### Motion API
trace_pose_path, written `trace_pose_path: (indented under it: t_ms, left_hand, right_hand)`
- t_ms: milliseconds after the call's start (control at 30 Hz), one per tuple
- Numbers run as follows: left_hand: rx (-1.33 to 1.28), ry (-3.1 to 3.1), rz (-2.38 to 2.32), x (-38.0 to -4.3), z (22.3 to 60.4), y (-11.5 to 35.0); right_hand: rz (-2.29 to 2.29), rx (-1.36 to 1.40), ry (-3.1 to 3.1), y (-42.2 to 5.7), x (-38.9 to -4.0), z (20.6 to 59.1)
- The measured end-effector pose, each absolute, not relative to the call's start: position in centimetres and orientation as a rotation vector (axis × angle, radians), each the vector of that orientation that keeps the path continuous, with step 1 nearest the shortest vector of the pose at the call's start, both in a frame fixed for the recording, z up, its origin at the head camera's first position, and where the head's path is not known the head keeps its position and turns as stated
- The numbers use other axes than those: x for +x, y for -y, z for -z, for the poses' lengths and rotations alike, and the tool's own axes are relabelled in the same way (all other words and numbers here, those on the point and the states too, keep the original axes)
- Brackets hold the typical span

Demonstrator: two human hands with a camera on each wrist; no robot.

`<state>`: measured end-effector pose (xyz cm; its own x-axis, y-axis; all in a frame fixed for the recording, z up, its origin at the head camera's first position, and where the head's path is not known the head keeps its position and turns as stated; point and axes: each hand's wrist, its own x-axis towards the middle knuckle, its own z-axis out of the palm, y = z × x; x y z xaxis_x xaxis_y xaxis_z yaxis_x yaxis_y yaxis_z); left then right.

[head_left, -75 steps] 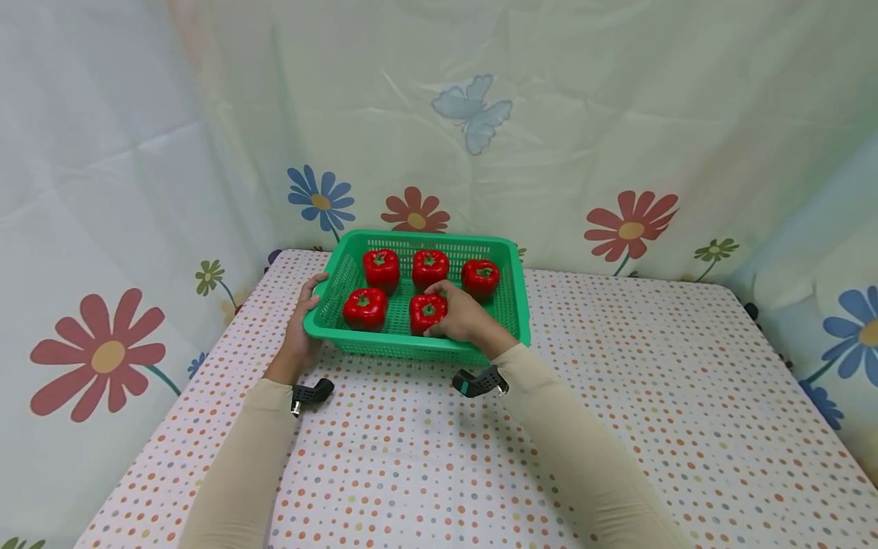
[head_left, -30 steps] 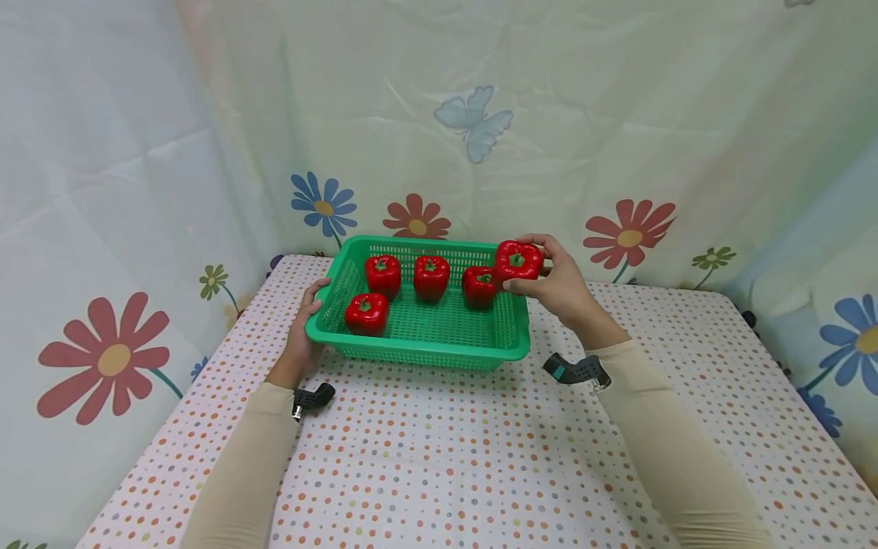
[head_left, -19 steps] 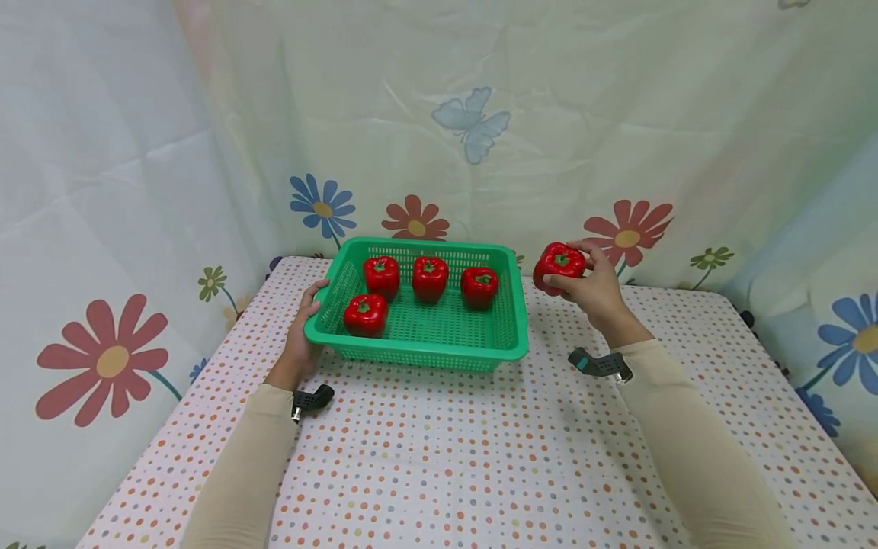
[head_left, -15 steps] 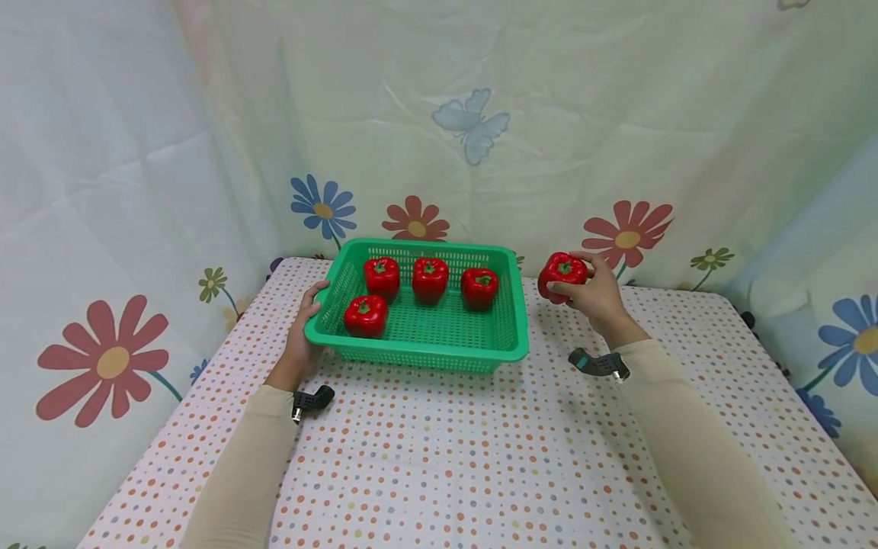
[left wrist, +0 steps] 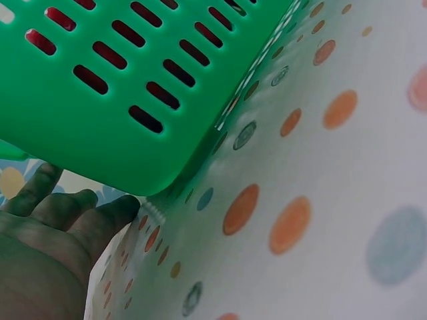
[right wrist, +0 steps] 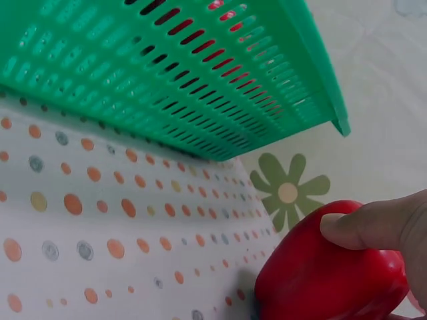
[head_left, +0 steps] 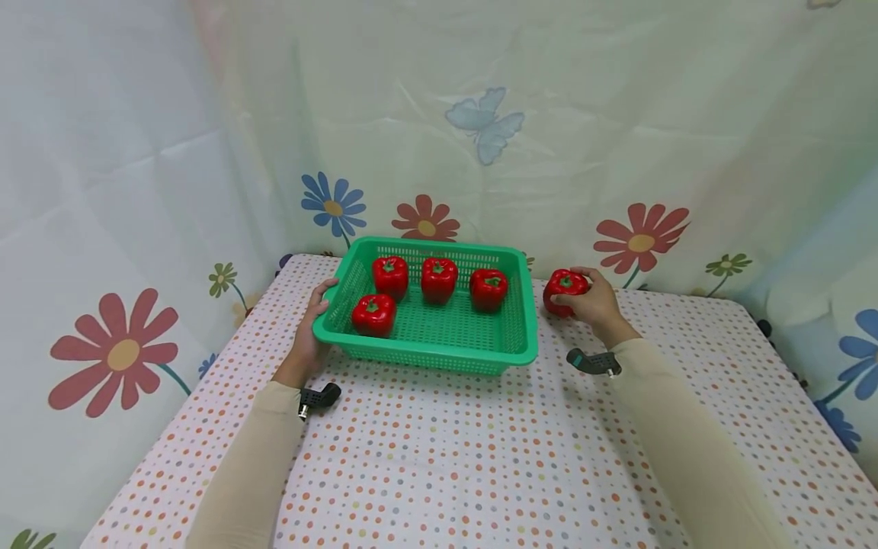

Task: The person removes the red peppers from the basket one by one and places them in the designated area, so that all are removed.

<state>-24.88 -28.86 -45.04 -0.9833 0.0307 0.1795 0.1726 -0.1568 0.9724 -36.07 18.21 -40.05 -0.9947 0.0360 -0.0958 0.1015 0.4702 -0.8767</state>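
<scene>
My right hand point(head_left: 595, 301) grips a red bell pepper point(head_left: 566, 284) low over the table, just right of the green basket point(head_left: 439, 354). In the right wrist view the thumb presses the side of the same bell pepper point(right wrist: 327, 267), with a dark shadow on the cloth close under it. My left hand point(head_left: 310, 328) lies along the basket's left side, its fingers extended and touching near the rim. The left wrist view shows these fingers point(left wrist: 107, 220) right at the basket's lower corner. Several more red bell peppers point(head_left: 374, 316) stand in the basket, stems up.
A white cloth with coloured dots covers the table point(head_left: 425, 473). Behind the basket hangs a pale flowered curtain point(head_left: 549, 152), which also rises at the left and right sides. The basket's front right floor shows bare mesh.
My right hand has lifted the front middle bell pepper out of the basket, carried it right over the rim and lowered it toward the table. The left hand stays at the basket.
</scene>
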Motion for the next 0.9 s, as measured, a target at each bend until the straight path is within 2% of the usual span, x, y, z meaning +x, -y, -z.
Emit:
trace_pose_path:
  t_ms: [633, 900]
  left_hand:
    - [-0.234, 1.982, 2.291, -25.0, 45.0, 28.6]
    - [-0.234, 1.974, 2.296, -25.1, 45.1, 28.9]
  right_hand:
    - [1.329, 0.046, -2.78, -19.7, -36.4, 40.8]
    - [1.236, -0.057, -2.77, -20.7, -35.9, 38.9]
